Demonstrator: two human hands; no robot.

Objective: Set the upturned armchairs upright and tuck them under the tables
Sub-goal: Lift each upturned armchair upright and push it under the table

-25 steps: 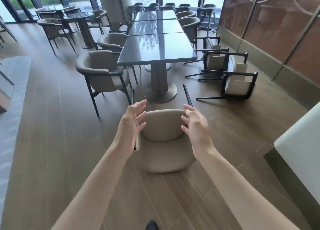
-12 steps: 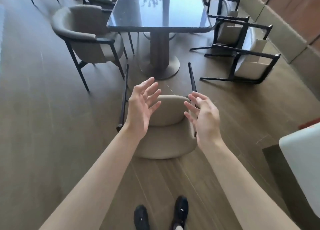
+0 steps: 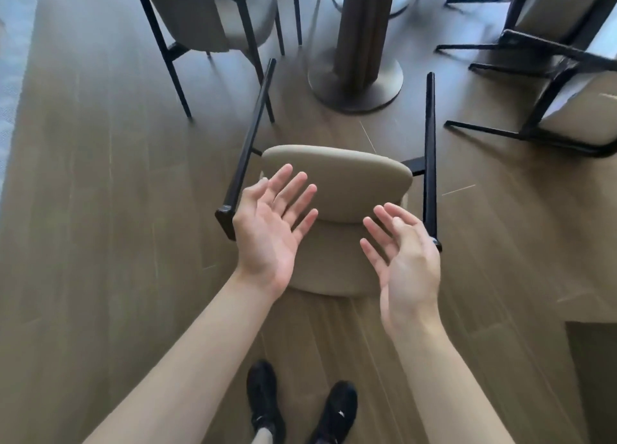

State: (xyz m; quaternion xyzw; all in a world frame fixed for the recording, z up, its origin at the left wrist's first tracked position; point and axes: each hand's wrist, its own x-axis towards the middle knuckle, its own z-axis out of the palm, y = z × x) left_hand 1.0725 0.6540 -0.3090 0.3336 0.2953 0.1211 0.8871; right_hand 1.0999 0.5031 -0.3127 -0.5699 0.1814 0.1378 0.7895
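Observation:
A beige armchair [image 3: 337, 180] with black legs lies tipped over on the wooden floor just in front of me, two of its legs pointing towards me. My left hand [image 3: 270, 226] hovers over its left side, fingers spread, holding nothing. My right hand [image 3: 404, 263] hovers over its right side, fingers straight, close to the right black leg [image 3: 430, 150]. Neither hand touches the chair. The table's round pedestal base [image 3: 355, 83] stands just beyond it.
An upright armchair [image 3: 213, 16] stands at the upper left. Two more toppled armchairs [image 3: 574, 109] lie at the upper right. My two black shoes [image 3: 300, 407] are at the bottom. A dark block [image 3: 594, 377] sits at the lower right.
The view has tilted down and closed in on the toppled chair. Both hands have come lower and nearer to it, still spread and apart.

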